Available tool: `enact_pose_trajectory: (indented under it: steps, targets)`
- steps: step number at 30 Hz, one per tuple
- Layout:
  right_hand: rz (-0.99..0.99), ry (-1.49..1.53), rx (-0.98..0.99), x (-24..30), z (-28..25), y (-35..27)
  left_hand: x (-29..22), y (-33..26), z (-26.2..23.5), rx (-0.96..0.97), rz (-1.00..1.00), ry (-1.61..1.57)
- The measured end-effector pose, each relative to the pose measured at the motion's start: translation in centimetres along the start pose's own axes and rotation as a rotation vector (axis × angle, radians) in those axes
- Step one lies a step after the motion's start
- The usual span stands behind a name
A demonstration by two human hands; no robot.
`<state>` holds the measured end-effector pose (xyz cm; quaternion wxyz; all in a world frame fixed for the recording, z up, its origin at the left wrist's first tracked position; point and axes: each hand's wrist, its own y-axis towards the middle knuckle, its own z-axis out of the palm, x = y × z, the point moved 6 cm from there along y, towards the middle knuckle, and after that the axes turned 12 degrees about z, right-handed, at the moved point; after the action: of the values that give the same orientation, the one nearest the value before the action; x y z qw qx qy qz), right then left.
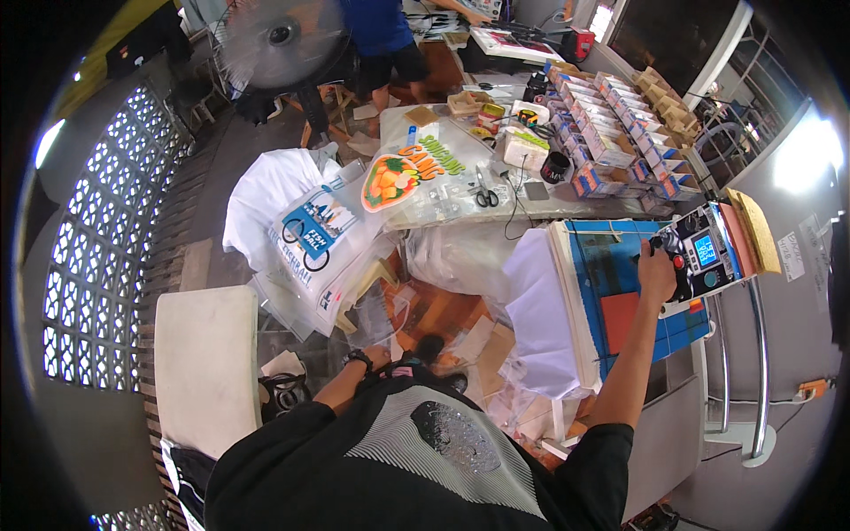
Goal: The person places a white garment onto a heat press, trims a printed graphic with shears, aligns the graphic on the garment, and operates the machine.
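Note:
My right hand (657, 273) reaches out to the heat press (705, 251), which has a blue lit display. Its fingers are wrapped round a dark handle at the control box's front. Below lies the press bed (567, 305), with blue sheeting (595, 265) and a reddish-brown pad (624, 322) on it. White cloth (542, 310) hangs off the bed's left side. My left hand (378, 357), with a dark band at the wrist, is low by my waist; its fingers are too small to make out. Nearest to it are clear plastic sheets and a stack of printed white shirts (310, 234).
A table (452, 208) ahead bears a colourful printed transfer (390, 184), scissors (486, 188), a dark mug (556, 166) and rows of small boxes (611, 124). A fan (280, 35) and a person in blue (379, 26) are behind. A pale padded chair (206, 363) stands left.

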<state>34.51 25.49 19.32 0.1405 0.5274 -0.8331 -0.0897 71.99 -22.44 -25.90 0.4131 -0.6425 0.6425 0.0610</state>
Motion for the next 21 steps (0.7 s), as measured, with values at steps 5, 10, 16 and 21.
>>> enact_pose_trajectory:
  steps: [5, 10, 16, 21]
  targets:
    - [-0.009, -0.007, 0.025, 0.6, 0.1, 0.0, -0.2, -0.5, -0.2, 0.032, -0.060, -0.023]
    - [0.017, 0.027, 0.071, 0.5, 0.4, 0.2, -1.8, -1.4, -1.4, 0.139, 0.005, 0.131]
    - [0.050, 0.034, 0.073, -0.3, 1.1, 1.0, -2.8, -1.6, -1.6, 0.147, -0.114, -0.051]
    - [0.032, 0.082, 0.047, -0.6, 1.1, 1.0, -2.3, -1.3, -1.0, 0.111, -0.145, -0.105]
